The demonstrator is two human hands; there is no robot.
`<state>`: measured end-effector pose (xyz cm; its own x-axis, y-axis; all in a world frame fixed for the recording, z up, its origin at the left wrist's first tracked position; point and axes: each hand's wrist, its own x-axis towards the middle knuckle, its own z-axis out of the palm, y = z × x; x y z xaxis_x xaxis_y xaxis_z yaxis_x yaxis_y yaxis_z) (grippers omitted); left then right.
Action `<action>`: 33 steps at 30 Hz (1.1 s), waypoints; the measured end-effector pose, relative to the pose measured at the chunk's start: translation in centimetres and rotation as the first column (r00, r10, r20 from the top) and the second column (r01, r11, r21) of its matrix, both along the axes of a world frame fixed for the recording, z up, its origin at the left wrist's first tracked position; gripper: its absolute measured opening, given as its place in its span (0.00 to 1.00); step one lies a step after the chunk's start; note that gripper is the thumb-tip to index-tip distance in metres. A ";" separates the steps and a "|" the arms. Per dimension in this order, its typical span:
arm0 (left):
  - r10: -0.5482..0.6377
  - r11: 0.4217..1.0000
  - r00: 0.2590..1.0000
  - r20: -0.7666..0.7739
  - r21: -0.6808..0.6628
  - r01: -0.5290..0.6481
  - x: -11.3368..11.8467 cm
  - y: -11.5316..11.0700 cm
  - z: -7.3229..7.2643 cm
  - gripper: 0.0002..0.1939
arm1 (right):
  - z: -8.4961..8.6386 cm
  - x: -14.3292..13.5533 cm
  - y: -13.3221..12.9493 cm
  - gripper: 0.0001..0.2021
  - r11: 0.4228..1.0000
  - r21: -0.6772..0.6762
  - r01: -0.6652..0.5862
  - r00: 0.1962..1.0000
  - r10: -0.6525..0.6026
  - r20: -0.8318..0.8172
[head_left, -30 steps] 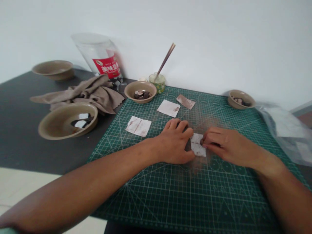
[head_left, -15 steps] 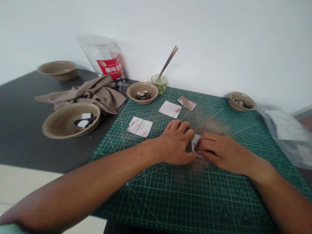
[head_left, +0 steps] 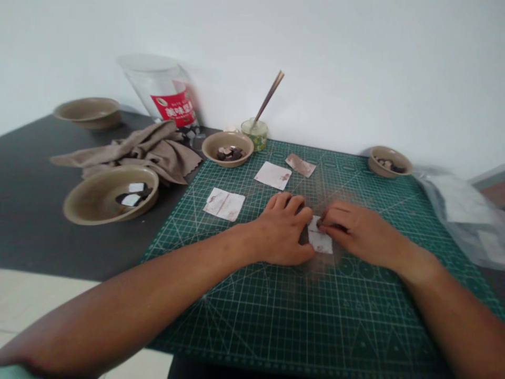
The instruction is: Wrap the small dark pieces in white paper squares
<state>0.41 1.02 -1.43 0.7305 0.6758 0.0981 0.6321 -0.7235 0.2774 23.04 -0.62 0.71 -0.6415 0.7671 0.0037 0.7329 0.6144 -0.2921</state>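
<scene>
My left hand (head_left: 282,231) rests on the green cutting mat (head_left: 252,316), fingers apart and bent, thumb and fingertips at the left edge of a small white square sheet (head_left: 320,242). A dark patch shows under that palm; what it is I cannot make out. Over the upper right of the sheet, my right hand (head_left: 351,229) is pinched on a small dark piece (head_left: 320,223), mostly hidden by the fingers. Brown smears mark the sheet and the mat around it. Two more smudged white squares, a left one (head_left: 224,204) and a farther one (head_left: 273,175), lie beyond my left hand.
A brown strip (head_left: 300,165) lies farther back. Bowls with small dark pieces stand at back (head_left: 209,152), right (head_left: 376,167) and left (head_left: 79,205). Behind are a crumpled cloth (head_left: 138,145), a clear jar (head_left: 138,79), a glass with sticks (head_left: 258,141) and a plastic bag (head_left: 457,210).
My right hand has slid a little up the sheet, away from me, baring its lower part. My left hand keeps its place on the mat. The view has shifted slightly.
</scene>
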 end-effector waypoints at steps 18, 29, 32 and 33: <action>-0.010 0.999 1.000 -0.019 -0.037 0.009 -0.1 0.2 0.2 0.25 | 0.1 0.4 0.1 0.09 0.997 -0.036 -0.066 0.998 0.067 0.005; -0.013 1.000 1.000 -0.018 -0.023 0.012 -0.1 0.1 0.2 0.24 | 0.2 0.1 -0.1 0.08 0.994 -0.053 -0.093 0.996 0.094 0.010; 0.001 1.000 1.000 -0.029 -0.031 -0.002 0.0 0.1 0.3 0.23 | 0.2 0.1 0.2 0.09 0.999 0.033 -0.012 0.998 0.011 0.055; 0.004 0.999 1.000 -0.030 -0.036 -0.005 0.0 0.1 0.3 0.23 | 0.3 0.2 0.3 0.09 0.999 0.032 -0.003 0.998 0.001 0.068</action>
